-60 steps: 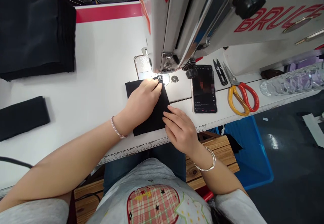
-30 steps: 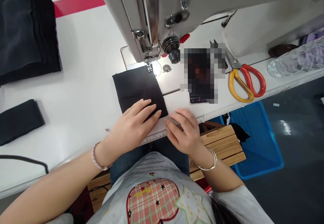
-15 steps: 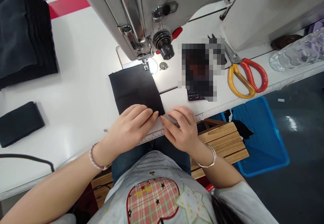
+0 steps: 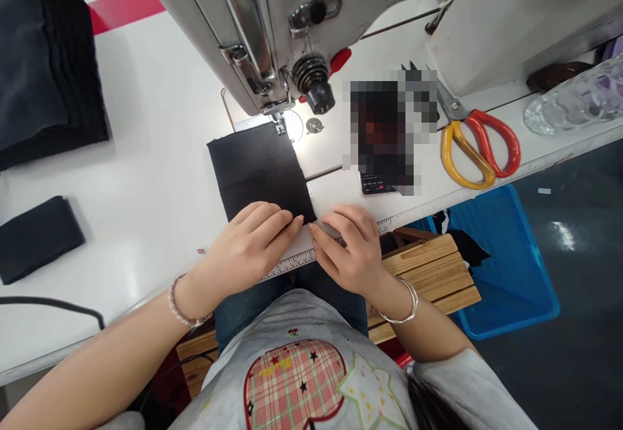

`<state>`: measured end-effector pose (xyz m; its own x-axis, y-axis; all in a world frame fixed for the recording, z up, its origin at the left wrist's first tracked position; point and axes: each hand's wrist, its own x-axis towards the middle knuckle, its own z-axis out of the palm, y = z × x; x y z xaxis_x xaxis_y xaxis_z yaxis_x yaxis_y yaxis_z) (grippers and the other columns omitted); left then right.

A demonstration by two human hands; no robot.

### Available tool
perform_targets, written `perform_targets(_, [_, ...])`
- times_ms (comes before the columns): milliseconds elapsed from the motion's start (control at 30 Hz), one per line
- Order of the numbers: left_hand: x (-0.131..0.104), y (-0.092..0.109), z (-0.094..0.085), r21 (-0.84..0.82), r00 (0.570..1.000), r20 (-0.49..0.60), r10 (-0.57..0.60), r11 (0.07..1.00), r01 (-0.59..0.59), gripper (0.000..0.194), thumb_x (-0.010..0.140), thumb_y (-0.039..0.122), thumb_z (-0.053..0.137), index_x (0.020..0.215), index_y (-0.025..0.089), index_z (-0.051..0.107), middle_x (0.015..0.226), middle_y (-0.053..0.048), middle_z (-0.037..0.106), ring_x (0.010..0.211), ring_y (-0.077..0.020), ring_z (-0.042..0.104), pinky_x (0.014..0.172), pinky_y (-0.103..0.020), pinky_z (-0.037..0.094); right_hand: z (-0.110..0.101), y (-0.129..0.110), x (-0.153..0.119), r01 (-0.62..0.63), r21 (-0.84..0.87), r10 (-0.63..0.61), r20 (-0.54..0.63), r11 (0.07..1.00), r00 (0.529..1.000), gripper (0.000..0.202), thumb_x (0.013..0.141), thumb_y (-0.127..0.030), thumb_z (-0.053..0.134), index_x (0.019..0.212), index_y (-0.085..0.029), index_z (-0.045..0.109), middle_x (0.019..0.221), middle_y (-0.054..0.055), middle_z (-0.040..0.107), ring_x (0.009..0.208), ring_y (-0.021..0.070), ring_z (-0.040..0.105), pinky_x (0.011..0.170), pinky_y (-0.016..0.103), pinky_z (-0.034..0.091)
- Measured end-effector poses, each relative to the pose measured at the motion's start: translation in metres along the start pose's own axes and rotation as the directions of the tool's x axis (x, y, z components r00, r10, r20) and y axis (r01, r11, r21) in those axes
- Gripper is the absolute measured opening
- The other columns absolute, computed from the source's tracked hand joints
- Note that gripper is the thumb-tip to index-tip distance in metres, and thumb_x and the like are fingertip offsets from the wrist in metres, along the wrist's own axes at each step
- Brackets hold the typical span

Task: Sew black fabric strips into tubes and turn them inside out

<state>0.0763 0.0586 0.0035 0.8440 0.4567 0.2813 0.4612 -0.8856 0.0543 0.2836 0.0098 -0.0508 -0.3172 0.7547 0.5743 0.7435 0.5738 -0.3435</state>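
Note:
A black cloth piece (image 4: 257, 170) lies flat on the white table, its far edge under the presser foot (image 4: 279, 124) of the sewing machine (image 4: 233, 21). My left hand (image 4: 257, 238) is closed on the near edge of this cloth, thumb and fingers pinched at its near right corner. Beside that corner, my right hand (image 4: 350, 245) has its fingers curled, with thumb and fingertip touching the corner's edge. What lies under the curled fingers of my right hand is hidden.
Scissors (image 4: 455, 109) with red and yellow handles and a partly blurred phone (image 4: 377, 183) lie right. Black cloth stacks (image 4: 53, 67) and a folded black piece (image 4: 41, 238) are left. A blue bin (image 4: 516, 268) stands below the table beside a wooden bench (image 4: 428, 268).
The view has shifted very slightly. Both hands and the black cloth hold nearly the same positions.

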Motion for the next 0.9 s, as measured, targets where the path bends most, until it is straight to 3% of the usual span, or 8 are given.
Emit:
perform_targets(167, [-0.002, -0.001, 0.002, -0.019, 1.000, 0.007, -0.019, 1.000, 0.019, 0.025, 0.087, 0.008, 0.058, 0.111, 0.007, 0.061, 0.093, -0.011, 0.065, 0.086, -0.0219, 0.058, 0.075, -0.039, 0.055, 0.001, -0.001, 0.006, 0.007, -0.030, -0.007, -0.027, 1.000, 1.000, 0.022, 0.088, -0.022, 0.060, 0.109, -0.019, 0.067, 0.103, 0.007, 0.068, 0.104, 0.0233, 0.058, 0.091, 0.041, 0.049])
perform_targets(533, [-0.001, -0.001, 0.004, -0.109, 0.997, 0.008, -0.076, 0.991, 0.076, 0.025, 0.088, 0.011, 0.055, 0.112, 0.013, 0.060, 0.092, -0.009, 0.065, 0.087, -0.0224, 0.060, 0.075, -0.040, 0.054, 0.002, 0.001, 0.007, 0.045, -0.045, -0.042, 0.053, 0.998, 0.998, 0.025, 0.088, -0.025, 0.062, 0.111, -0.017, 0.067, 0.112, 0.009, 0.069, 0.108, 0.0265, 0.056, 0.091, 0.043, 0.045])
perform_targets(667, [0.006, -0.004, -0.001, -0.146, 0.992, 0.026, -0.120, 0.982, 0.123, 0.021, 0.088, 0.017, 0.058, 0.108, 0.011, 0.061, 0.101, -0.014, 0.064, 0.090, -0.0240, 0.059, 0.077, -0.041, 0.055, 0.002, 0.001, 0.008, 0.053, -0.060, -0.049, 0.058, 0.997, 0.997, 0.022, 0.089, -0.027, 0.060, 0.109, -0.020, 0.068, 0.112, 0.007, 0.069, 0.109, 0.0255, 0.055, 0.092, 0.043, 0.044])
perform_targets(767, [0.013, -0.010, -0.006, -0.087, 0.986, 0.088, -0.141, 0.985, 0.149, 0.025, 0.090, 0.022, 0.057, 0.111, 0.008, 0.060, 0.115, -0.018, 0.062, 0.088, -0.0234, 0.057, 0.078, -0.040, 0.055, 0.001, 0.000, 0.010, 0.064, -0.072, -0.060, 0.049, 0.995, 0.997, 0.021, 0.089, -0.026, 0.060, 0.106, -0.018, 0.069, 0.110, 0.007, 0.070, 0.106, 0.0253, 0.056, 0.091, 0.042, 0.045])
perform_targets(900, [0.020, -0.015, -0.007, 0.071, 0.982, 0.118, -0.150, 0.987, 0.143, 0.031, 0.090, 0.024, 0.057, 0.118, 0.009, 0.057, 0.113, -0.015, 0.063, 0.079, -0.0216, 0.054, 0.068, -0.037, 0.052, -0.001, -0.001, 0.011, 0.066, -0.077, -0.063, 0.038, 0.995, 0.997, 0.022, 0.086, -0.025, 0.064, 0.104, -0.015, 0.070, 0.107, 0.009, 0.070, 0.106, 0.0266, 0.056, 0.092, 0.043, 0.046])
